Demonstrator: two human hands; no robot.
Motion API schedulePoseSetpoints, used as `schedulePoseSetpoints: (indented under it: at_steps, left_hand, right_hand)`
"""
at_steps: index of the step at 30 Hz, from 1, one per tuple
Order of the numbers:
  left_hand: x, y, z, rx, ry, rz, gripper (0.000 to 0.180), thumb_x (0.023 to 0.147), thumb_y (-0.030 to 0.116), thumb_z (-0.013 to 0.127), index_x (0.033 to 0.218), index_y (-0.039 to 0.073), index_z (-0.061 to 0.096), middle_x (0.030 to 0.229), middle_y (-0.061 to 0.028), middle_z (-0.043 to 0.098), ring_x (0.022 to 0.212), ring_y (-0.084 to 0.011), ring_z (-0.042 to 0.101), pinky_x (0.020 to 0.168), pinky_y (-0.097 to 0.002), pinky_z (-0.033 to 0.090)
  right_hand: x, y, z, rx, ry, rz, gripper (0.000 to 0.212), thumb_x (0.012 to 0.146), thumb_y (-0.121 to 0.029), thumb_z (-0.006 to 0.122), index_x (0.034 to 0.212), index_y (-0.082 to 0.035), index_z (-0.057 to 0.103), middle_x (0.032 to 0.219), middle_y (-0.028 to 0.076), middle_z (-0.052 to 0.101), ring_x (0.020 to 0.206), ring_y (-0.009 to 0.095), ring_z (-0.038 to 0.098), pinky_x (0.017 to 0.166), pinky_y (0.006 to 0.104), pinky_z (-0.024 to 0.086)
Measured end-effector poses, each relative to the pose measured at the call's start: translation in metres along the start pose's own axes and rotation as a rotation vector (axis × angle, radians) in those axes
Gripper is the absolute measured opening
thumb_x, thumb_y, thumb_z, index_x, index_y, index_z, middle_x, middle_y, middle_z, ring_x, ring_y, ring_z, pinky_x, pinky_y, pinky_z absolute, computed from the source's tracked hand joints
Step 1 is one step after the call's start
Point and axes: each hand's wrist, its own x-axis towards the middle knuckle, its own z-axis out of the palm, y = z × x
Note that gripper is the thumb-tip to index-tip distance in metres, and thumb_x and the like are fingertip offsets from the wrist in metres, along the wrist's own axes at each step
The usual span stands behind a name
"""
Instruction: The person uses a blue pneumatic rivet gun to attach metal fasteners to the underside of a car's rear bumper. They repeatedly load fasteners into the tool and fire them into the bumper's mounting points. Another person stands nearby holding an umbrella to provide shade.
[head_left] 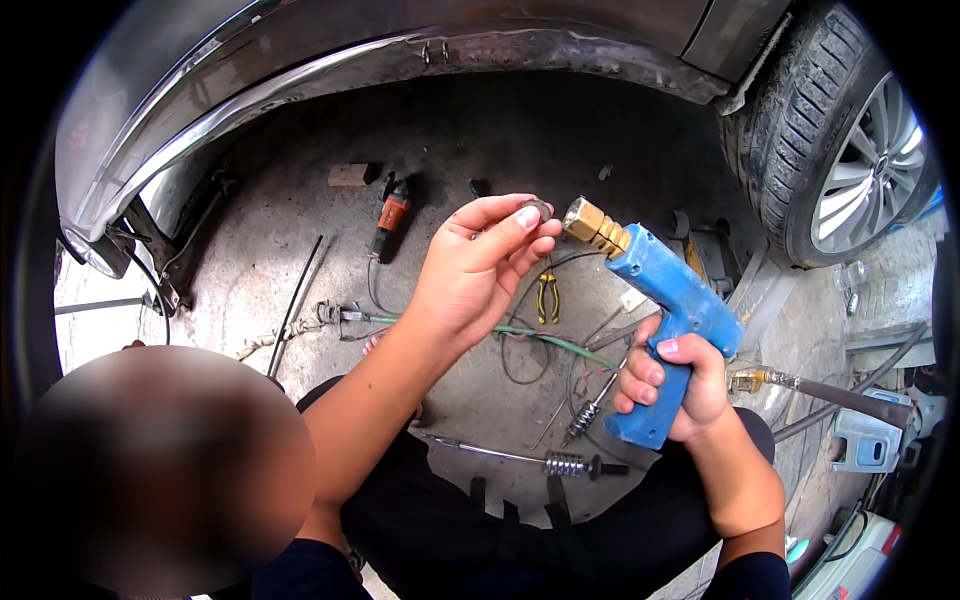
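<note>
My right hand grips the handle of a blue pistol-shaped tool with a brass tip pointing up and left. My left hand is raised just left of that tip and pinches a small dark round part between thumb and fingertips, a short gap from the brass tip. A cable fitting leaves the tool's base toward the right.
On the concrete floor lie yellow-handled pliers, a slide-hammer rod, a green cable, an orange tool and a wood block. A car body arches above, its wheel at right.
</note>
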Motion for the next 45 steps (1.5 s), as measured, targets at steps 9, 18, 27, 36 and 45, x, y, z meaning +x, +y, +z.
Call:
schedulePoseSetpoints:
  at_steps: [9, 18, 27, 36, 45]
  left_hand:
    - [0.0, 0.0, 0.0, -0.147, -0.012, -0.061, 0.015, 0.093, 0.011, 0.058, 0.1, -0.001, 0.062, 0.106, -0.0123, 0.063, 0.094, -0.0144, 0.063, 0.082, -0.0225, 0.054]
    - [0.0, -0.006, 0.0, -0.277, -0.016, -0.095, 0.012, 0.093, 0.012, 0.058, 0.097, 0.001, 0.06, 0.093, -0.0049, 0.054, 0.079, -0.0103, 0.048, 0.065, -0.0197, 0.043]
    - [0.001, -0.011, 0.009, -0.422, -0.15, -0.129, 0.008, 0.094, 0.013, 0.057, 0.092, 0.005, 0.056, 0.084, 0.0021, 0.051, 0.066, -0.0042, 0.037, 0.054, -0.0179, 0.033]
    - [-0.003, -0.003, 0.004, -0.299, -0.078, 0.063, 0.009, 0.087, 0.008, 0.066, 0.093, 0.001, 0.064, 0.081, -0.001, 0.056, 0.063, -0.0043, 0.045, 0.05, -0.0177, 0.035]
    - [-0.017, 0.007, -0.009, -0.062, -0.023, 0.122, 0.008, 0.088, 0.006, 0.064, 0.094, 0.001, 0.063, 0.081, -0.0032, 0.058, 0.059, -0.0044, 0.046, 0.048, -0.0189, 0.034]
  right_hand:
    - [-0.003, 0.003, 0.0, -0.034, -0.028, -0.009, 0.024, 0.078, -0.015, 0.052, 0.1, -0.006, 0.055, 0.064, 0.007, 0.05, 0.059, 0.021, 0.052, 0.066, 0.0433, 0.046]
    - [0.0, 0.004, 0.001, -0.054, 0.001, -0.049, 0.025, 0.077, -0.013, 0.053, 0.101, -0.005, 0.053, 0.065, 0.008, 0.051, 0.06, 0.022, 0.054, 0.067, 0.044, 0.047]
    - [0.007, 0.015, 0.015, -0.302, 0.099, -0.255, 0.028, 0.076, -0.013, 0.055, 0.101, -0.001, 0.049, 0.064, 0.011, 0.05, 0.058, 0.023, 0.054, 0.066, 0.0429, 0.049]
    - [0.019, 0.012, 0.019, -0.347, 0.07, -0.264, 0.03, 0.076, -0.02, 0.054, 0.102, -0.006, 0.051, 0.06, 0.005, 0.046, 0.052, 0.018, 0.049, 0.06, 0.0393, 0.049]
    - [0.023, 0.017, 0.012, -0.333, 0.0, -0.175, 0.027, 0.077, -0.017, 0.055, 0.101, -0.005, 0.052, 0.061, 0.007, 0.048, 0.053, 0.021, 0.052, 0.061, 0.042, 0.049]
